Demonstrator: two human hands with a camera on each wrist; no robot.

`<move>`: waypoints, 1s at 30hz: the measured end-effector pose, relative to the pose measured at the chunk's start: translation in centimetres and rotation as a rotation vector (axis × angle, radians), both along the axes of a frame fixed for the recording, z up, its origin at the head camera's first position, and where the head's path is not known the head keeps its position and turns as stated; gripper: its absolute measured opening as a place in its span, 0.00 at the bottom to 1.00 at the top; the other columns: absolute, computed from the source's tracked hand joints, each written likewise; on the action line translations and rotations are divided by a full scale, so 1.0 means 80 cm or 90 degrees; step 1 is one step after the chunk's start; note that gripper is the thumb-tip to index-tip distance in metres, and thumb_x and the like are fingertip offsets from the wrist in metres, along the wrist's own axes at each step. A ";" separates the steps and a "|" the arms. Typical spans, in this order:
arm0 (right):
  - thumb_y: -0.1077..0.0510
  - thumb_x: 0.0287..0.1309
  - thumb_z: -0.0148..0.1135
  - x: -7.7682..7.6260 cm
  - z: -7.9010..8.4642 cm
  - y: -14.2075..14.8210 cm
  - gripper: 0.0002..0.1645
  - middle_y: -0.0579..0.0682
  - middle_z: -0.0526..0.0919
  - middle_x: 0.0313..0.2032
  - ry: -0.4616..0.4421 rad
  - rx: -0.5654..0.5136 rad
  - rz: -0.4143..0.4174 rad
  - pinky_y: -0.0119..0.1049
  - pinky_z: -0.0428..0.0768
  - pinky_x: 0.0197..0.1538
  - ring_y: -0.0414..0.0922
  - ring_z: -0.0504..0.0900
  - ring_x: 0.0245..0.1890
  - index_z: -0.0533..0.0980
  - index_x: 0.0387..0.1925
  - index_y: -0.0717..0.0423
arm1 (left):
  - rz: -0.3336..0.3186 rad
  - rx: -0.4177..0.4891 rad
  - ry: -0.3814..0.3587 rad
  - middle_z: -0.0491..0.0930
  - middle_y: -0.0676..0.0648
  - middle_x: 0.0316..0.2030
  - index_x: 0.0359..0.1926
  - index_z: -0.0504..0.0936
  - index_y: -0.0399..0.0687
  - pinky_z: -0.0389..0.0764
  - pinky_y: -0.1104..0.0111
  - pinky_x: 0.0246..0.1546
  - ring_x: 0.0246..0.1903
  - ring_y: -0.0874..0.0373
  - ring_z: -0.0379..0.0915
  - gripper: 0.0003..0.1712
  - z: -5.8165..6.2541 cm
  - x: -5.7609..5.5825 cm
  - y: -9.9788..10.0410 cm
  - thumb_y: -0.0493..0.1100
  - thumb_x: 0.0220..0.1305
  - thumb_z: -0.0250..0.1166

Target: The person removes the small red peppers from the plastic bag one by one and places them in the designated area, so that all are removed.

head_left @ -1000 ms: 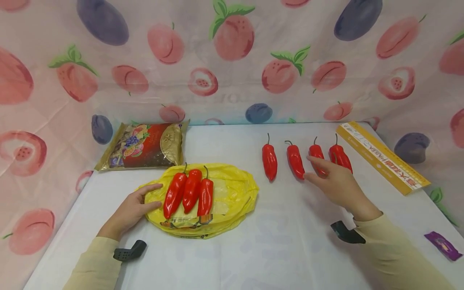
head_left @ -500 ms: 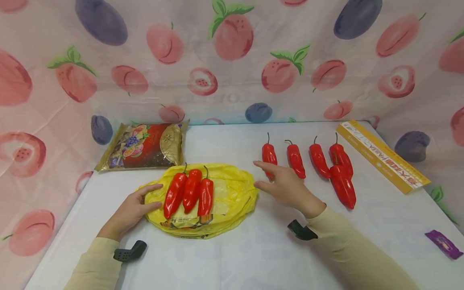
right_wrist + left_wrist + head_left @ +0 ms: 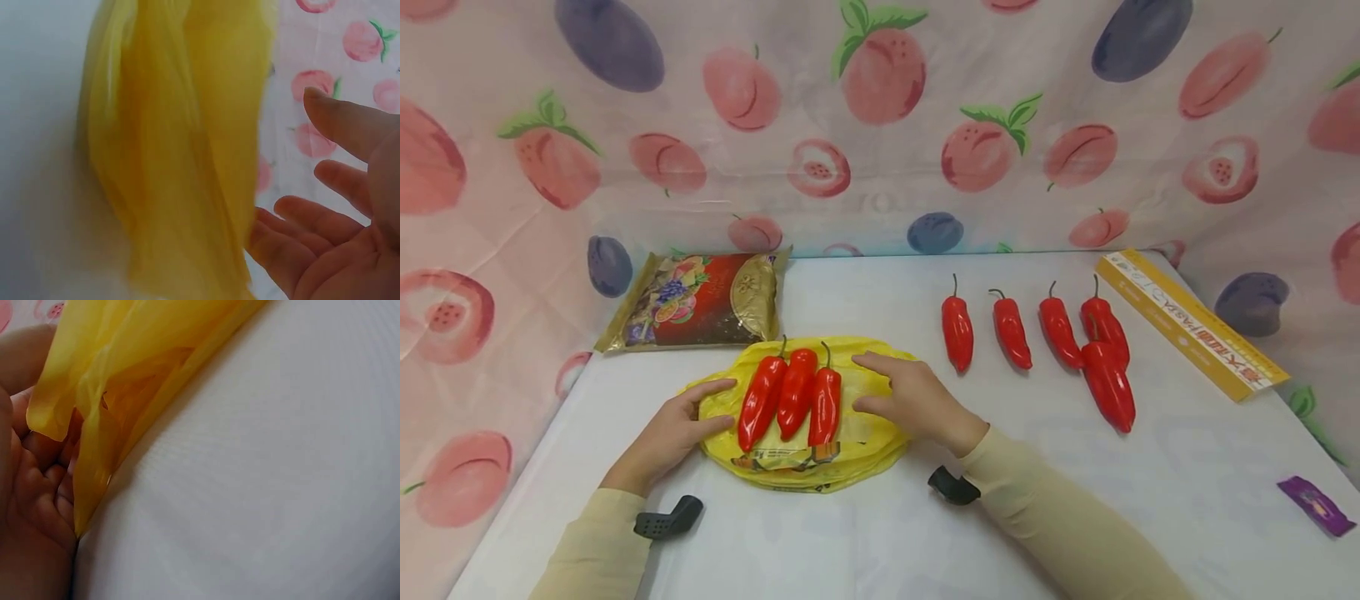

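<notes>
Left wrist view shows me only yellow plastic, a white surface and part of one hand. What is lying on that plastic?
Observer: Three red peppers, side by side on the yellow bag.
Operator: Where is the right hand?
Observer: The right hand is at the bag's right part, its thumb and index finger apart.
Operator: Any peppers off the bag?
Observer: Five more peppers lie on the table, to the bag's right.

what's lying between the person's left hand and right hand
Three red peppers lie side by side on the yellow bag, between the left hand and the right hand, as the head view shows.
</notes>
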State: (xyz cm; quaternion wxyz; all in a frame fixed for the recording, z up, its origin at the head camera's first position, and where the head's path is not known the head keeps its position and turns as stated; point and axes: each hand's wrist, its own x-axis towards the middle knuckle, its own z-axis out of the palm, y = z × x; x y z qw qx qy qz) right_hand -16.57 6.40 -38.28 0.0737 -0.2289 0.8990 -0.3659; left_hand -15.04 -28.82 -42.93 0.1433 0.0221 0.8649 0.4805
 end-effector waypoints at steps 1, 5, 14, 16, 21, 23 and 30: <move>0.53 0.59 0.72 -0.001 -0.001 -0.006 0.36 0.50 0.77 0.63 -0.005 -0.002 0.007 0.47 0.75 0.63 0.51 0.74 0.63 0.72 0.68 0.54 | 0.001 0.000 -0.001 0.55 0.33 0.73 0.72 0.67 0.45 0.55 0.35 0.66 0.72 0.33 0.46 0.37 0.000 0.000 0.000 0.50 0.66 0.68; 0.53 0.59 0.72 -0.002 -0.005 -0.026 0.37 0.50 0.77 0.63 -0.035 -0.005 0.035 0.47 0.72 0.65 0.49 0.73 0.64 0.71 0.69 0.55 | 0.002 0.005 -0.001 0.55 0.33 0.73 0.72 0.67 0.44 0.55 0.36 0.66 0.72 0.33 0.46 0.37 -0.001 -0.001 -0.001 0.50 0.66 0.68; 0.51 0.59 0.72 -0.005 -0.009 -0.056 0.41 0.49 0.75 0.65 -0.087 0.023 0.045 0.43 0.72 0.65 0.48 0.71 0.64 0.68 0.71 0.52 | -0.001 0.013 0.007 0.56 0.33 0.73 0.71 0.67 0.43 0.54 0.36 0.67 0.72 0.33 0.46 0.36 -0.002 -0.001 -0.001 0.48 0.66 0.68; 0.49 0.59 0.72 -0.006 -0.011 -0.061 0.41 0.49 0.75 0.64 -0.088 0.035 0.040 0.42 0.74 0.63 0.48 0.71 0.63 0.68 0.71 0.51 | -0.001 0.012 0.007 0.56 0.33 0.73 0.71 0.67 0.43 0.54 0.35 0.67 0.72 0.33 0.46 0.36 -0.002 -0.001 -0.001 0.48 0.66 0.68; 0.49 0.59 0.72 -0.007 -0.015 -0.070 0.40 0.51 0.75 0.62 -0.096 0.052 0.021 0.39 0.79 0.57 0.48 0.71 0.61 0.69 0.71 0.51 | -0.001 0.012 0.007 0.56 0.33 0.73 0.71 0.67 0.43 0.54 0.36 0.67 0.72 0.33 0.46 0.37 -0.002 -0.002 -0.002 0.48 0.66 0.68; 0.49 0.58 0.73 -0.008 -0.017 -0.072 0.41 0.51 0.75 0.61 -0.105 0.059 0.013 0.38 0.79 0.56 0.48 0.71 0.59 0.69 0.71 0.50 | 0.000 0.013 0.006 0.56 0.33 0.73 0.71 0.67 0.43 0.55 0.36 0.67 0.72 0.33 0.46 0.37 -0.002 -0.002 -0.002 0.48 0.66 0.68; 0.51 0.58 0.73 -0.010 -0.022 -0.068 0.40 0.50 0.76 0.54 -0.141 0.055 0.004 0.34 0.80 0.49 0.46 0.72 0.51 0.69 0.71 0.46 | -0.001 0.014 0.005 0.56 0.33 0.73 0.71 0.68 0.43 0.52 0.35 0.67 0.73 0.32 0.44 0.37 -0.003 -0.002 -0.003 0.48 0.66 0.68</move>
